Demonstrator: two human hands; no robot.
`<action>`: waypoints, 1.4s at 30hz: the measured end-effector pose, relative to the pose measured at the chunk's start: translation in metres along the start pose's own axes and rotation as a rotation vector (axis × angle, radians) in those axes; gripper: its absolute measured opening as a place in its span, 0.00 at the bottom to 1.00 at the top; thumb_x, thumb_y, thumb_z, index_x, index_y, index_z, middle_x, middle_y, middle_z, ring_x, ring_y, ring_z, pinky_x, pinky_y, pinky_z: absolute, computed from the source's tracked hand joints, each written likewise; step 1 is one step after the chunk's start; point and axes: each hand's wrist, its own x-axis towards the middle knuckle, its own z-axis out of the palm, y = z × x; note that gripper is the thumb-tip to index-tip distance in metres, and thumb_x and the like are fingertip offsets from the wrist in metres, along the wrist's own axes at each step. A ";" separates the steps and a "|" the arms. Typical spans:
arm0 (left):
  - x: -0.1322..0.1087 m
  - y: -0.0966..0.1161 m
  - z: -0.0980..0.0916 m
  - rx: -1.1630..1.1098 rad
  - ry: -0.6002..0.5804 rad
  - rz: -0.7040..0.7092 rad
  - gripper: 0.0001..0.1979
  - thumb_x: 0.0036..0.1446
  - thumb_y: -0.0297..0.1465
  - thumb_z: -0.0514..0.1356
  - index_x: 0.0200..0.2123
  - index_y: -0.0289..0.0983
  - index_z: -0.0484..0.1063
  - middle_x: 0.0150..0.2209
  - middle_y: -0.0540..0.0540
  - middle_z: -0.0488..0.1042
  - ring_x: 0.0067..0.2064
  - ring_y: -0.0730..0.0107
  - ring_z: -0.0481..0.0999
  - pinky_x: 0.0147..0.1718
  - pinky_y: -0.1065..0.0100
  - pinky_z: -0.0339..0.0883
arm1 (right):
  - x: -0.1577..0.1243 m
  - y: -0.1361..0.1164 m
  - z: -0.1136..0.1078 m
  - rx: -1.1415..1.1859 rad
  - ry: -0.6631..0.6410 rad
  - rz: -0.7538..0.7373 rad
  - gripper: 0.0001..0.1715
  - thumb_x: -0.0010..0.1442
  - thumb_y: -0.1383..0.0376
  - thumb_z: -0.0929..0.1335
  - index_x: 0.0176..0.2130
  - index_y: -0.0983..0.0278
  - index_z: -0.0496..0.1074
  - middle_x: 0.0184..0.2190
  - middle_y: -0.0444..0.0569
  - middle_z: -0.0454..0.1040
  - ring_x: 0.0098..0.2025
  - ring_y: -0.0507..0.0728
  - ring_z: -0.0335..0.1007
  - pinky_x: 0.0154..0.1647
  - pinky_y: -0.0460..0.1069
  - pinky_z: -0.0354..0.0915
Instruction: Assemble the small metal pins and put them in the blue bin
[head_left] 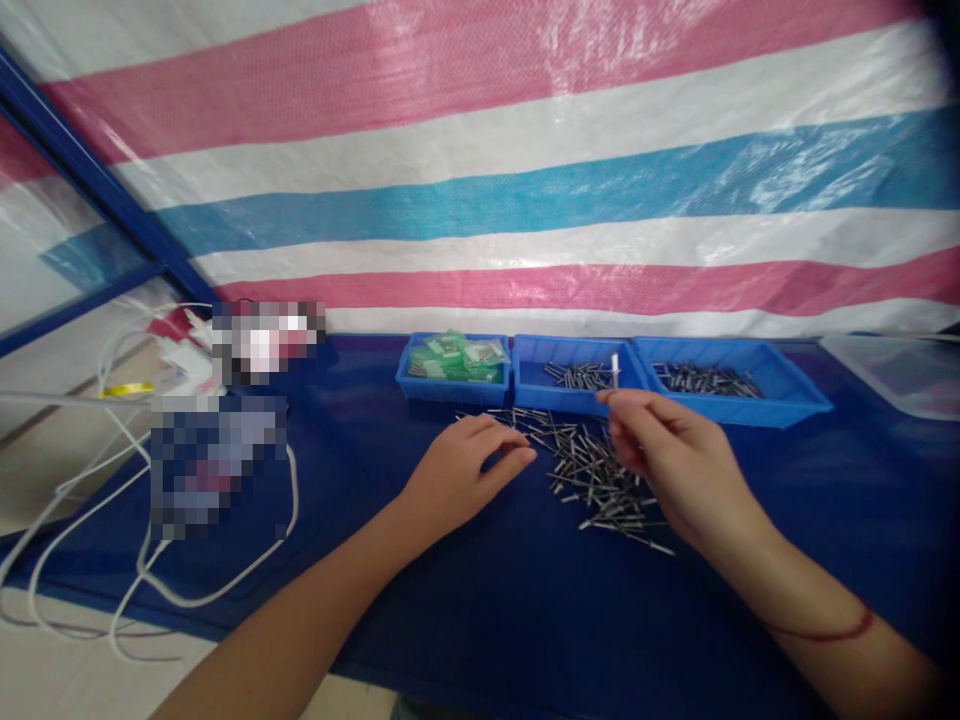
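Observation:
My right hand [671,450] is raised over the right part of a loose pile of blind rivets [592,465] on the blue table. Its thumb and index finger pinch one blind rivet [615,370], which stands upright above the fingertips. At the pile's left edge is my left hand [469,465], fingers bent and thumb apart, with nothing visible between them. Behind the pile, the middle blue bin [536,395] and the right blue bin [780,405] both contain rivets. The left blue bin [454,392] contains small green-and-clear packets [457,357].
White cables [221,598] loop across the table's left side, beside two pixelated objects. A clear plastic container [892,370] stands at the far right. Striped plastic sheeting [480,210] hangs behind the bins. A blue metal frame [97,180] rises at the left.

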 end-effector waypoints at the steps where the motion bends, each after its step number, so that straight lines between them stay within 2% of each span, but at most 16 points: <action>1: 0.000 -0.003 -0.001 0.082 -0.007 0.003 0.12 0.64 0.36 0.54 0.42 0.37 0.74 0.42 0.45 0.75 0.45 0.65 0.71 0.48 0.64 0.63 | 0.007 -0.003 -0.007 0.108 0.076 0.047 0.13 0.52 0.57 0.72 0.35 0.63 0.75 0.21 0.41 0.63 0.19 0.46 0.54 0.16 0.45 0.48; 5: -0.002 -0.014 -0.001 0.313 -0.085 -0.027 0.13 0.64 0.34 0.53 0.47 0.38 0.73 0.49 0.43 0.71 0.48 0.61 0.69 0.49 0.58 0.64 | 0.033 -0.013 -0.038 0.239 0.207 0.098 0.12 0.51 0.61 0.73 0.35 0.63 0.72 0.20 0.39 0.59 0.16 0.44 0.48 0.15 0.46 0.42; 8: -0.004 -0.018 0.002 0.361 -0.125 -0.020 0.13 0.64 0.30 0.53 0.48 0.37 0.73 0.50 0.43 0.70 0.48 0.61 0.69 0.51 0.58 0.63 | 0.041 -0.016 -0.053 0.287 0.219 0.147 0.11 0.52 0.60 0.71 0.35 0.64 0.71 0.20 0.38 0.57 0.15 0.43 0.45 0.14 0.47 0.39; 10: -0.004 -0.020 0.003 0.362 -0.139 -0.007 0.13 0.64 0.27 0.52 0.48 0.36 0.73 0.49 0.43 0.70 0.48 0.62 0.69 0.52 0.59 0.63 | 0.042 -0.016 -0.055 0.311 0.202 0.176 0.11 0.54 0.59 0.70 0.34 0.64 0.71 0.19 0.39 0.57 0.14 0.43 0.45 0.14 0.48 0.38; 14: -0.003 -0.023 0.002 0.354 -0.151 0.027 0.13 0.63 0.25 0.52 0.47 0.35 0.74 0.47 0.42 0.70 0.47 0.64 0.69 0.51 0.62 0.65 | 0.036 -0.013 -0.046 0.343 0.156 0.220 0.09 0.54 0.60 0.68 0.33 0.64 0.72 0.20 0.40 0.58 0.15 0.44 0.45 0.14 0.48 0.39; 18: -0.003 -0.021 -0.008 0.367 -0.136 0.047 0.12 0.63 0.28 0.53 0.47 0.36 0.73 0.48 0.42 0.69 0.48 0.64 0.69 0.51 0.62 0.65 | 0.029 -0.010 -0.034 0.349 0.088 0.255 0.07 0.53 0.61 0.69 0.31 0.63 0.73 0.20 0.40 0.59 0.15 0.44 0.46 0.13 0.46 0.41; 23: -0.003 -0.015 -0.023 0.440 -0.206 -0.106 0.13 0.64 0.31 0.53 0.48 0.36 0.72 0.46 0.42 0.70 0.45 0.63 0.72 0.49 0.60 0.67 | 0.023 -0.010 -0.026 0.308 0.044 0.258 0.07 0.52 0.61 0.70 0.30 0.63 0.74 0.20 0.39 0.60 0.16 0.44 0.47 0.13 0.43 0.45; 27: -0.003 -0.015 -0.023 0.450 -0.269 -0.178 0.12 0.63 0.30 0.53 0.47 0.36 0.73 0.44 0.42 0.71 0.44 0.63 0.73 0.47 0.62 0.68 | 0.018 -0.011 -0.020 0.260 0.025 0.269 0.08 0.53 0.60 0.69 0.29 0.63 0.74 0.21 0.40 0.60 0.17 0.44 0.49 0.14 0.42 0.47; 36: -0.004 -0.015 -0.023 0.364 -0.289 -0.157 0.12 0.62 0.22 0.51 0.41 0.35 0.74 0.42 0.44 0.72 0.42 0.67 0.74 0.45 0.67 0.68 | 0.009 -0.003 -0.009 0.139 -0.088 0.209 0.11 0.54 0.58 0.69 0.30 0.64 0.74 0.22 0.41 0.61 0.18 0.45 0.49 0.14 0.43 0.45; 42: -0.008 -0.017 -0.021 0.324 -0.273 -0.102 0.16 0.59 0.20 0.51 0.47 0.38 0.71 0.46 0.45 0.70 0.43 0.67 0.74 0.46 0.67 0.68 | 0.005 0.001 -0.004 0.081 -0.134 0.191 0.13 0.54 0.57 0.69 0.30 0.64 0.73 0.22 0.41 0.61 0.19 0.45 0.49 0.15 0.43 0.44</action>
